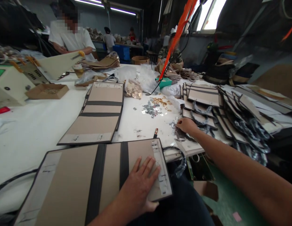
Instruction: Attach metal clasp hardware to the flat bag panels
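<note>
Left hand (141, 181): open, flat on my panel (68, 182), six o'clock; pressing its overhanging edge could tip it.
Right hand (187, 125): pinched, three o'clock; on what, I cannot tell.

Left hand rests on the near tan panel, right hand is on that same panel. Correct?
Not quite: the right hand is off that panel, out by the small metal pieces near the stacked panels. The left hand does rest on the near tan panel. Head view shows it.
</note>
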{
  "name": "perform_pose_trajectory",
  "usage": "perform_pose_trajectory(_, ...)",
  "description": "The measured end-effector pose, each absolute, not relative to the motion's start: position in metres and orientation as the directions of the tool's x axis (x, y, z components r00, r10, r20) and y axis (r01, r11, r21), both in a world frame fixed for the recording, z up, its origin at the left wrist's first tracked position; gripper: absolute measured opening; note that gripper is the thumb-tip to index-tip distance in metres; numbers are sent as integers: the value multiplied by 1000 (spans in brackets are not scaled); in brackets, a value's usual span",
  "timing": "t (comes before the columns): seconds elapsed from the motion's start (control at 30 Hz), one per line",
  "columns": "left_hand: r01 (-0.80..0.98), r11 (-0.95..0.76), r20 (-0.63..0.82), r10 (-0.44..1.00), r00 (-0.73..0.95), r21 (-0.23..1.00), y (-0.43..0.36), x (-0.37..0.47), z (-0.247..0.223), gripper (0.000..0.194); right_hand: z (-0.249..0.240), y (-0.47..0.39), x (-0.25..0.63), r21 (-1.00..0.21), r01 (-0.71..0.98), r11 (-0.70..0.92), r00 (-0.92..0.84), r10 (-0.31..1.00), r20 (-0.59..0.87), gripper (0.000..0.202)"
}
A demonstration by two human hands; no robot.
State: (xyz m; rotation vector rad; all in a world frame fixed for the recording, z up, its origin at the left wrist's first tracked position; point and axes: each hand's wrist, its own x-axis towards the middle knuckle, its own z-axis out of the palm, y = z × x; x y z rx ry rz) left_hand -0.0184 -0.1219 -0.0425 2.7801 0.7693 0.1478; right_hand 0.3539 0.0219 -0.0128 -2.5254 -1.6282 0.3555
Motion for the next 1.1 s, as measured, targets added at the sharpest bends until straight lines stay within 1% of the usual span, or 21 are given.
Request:
perform_pose_trajectory(0.13, 491, -830, 36, 517, 855, 265, -123, -17, -43, 107, -17, 24, 355, -296, 859, -418, 382, 908, -174, 16)
perform_pose_trajectory(0.3, 497, -828, 35, 522, 852, 259, -125, -18, -41, 106, -17, 27, 352, -395, 813, -428, 377, 904, -204, 11)
perform_pose_trajectory(0.4, 502, -830, 26, 523, 852, 243, -125, -17, -41, 107, -7, 26, 349, -486, 747, -454, 391, 891, -232, 10)
perform_pose_trajectory(0.5, 509, -828, 31, 530, 847, 237, -126, -16, -41, 107, 13, 10, 341, -582, 685, -438, 381, 896, -226, 15)
perform_pose_trajectory(0.57, 505, -828, 41, 528, 848, 243, -126, -16, -41, 107, 27, -11, 327, -660, 648, -379, 332, 921, -203, 23)
perform_pose_trajectory(0.63, 499, -830, 50, 525, 849, 249, -126, -15, -41, 106, 36, -39, 304, -751, 587, -301, 235, 952, -197, 31)
perform_pose_trajectory(0.7, 496, -833, 55, 523, 851, 244, -127, -15, -40, 105, 35, -69, 275, -811, 513, -280, 126, 960, -252, 32)
perform_pose_trajectory(0.8, 497, -836, 65, 523, 850, 232, -127, -15, -39, 106, 20, -105, 234, -850, 408, -332, 8, 933, -360, 29)
perform_pose_trajectory(0.9, 493, -838, 83, 522, 849, 234, -128, -15, -40, 108, 1, -122, 211, -859, 351, -373, -24, 913, -407, 25)
perform_pose_trajectory(0.97, 487, -840, 92, 519, 850, 239, -129, -16, -41, 108, -7, -124, 208, -851, 374, -368, -18, 915, -404, 22)
perform_pose_trajectory(1.1, 485, -843, 101, 517, 850, 234, -130, -16, -44, 103, -12, -125, 211, -820, 473, -322, -1, 931, -366, 21)
